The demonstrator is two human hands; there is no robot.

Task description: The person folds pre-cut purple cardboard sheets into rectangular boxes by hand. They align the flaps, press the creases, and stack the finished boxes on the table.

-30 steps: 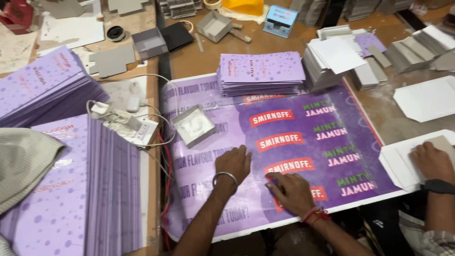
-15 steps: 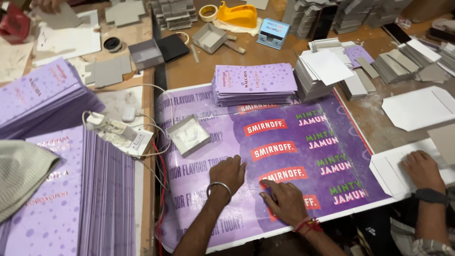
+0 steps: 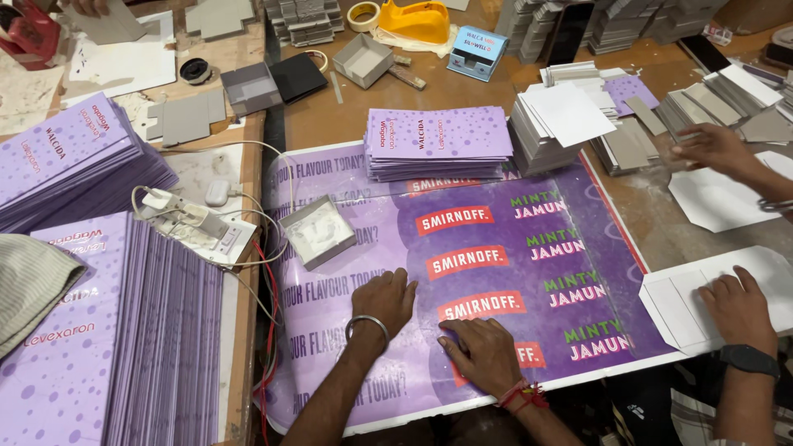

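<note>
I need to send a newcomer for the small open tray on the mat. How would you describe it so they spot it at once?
Start at the big purple printed sheet covering the table. On its left part, just above the left hand, sits a small square grey tray. It is the only open, shallow box lying on the sheet; the stack of purple cards sits further up.

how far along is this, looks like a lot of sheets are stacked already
Done: purple sheets lie stacked. In hand: left hand and right hand press flat on the purple poster, holding nothing. Left: grey board pieces beside it look uncovered.
</note>
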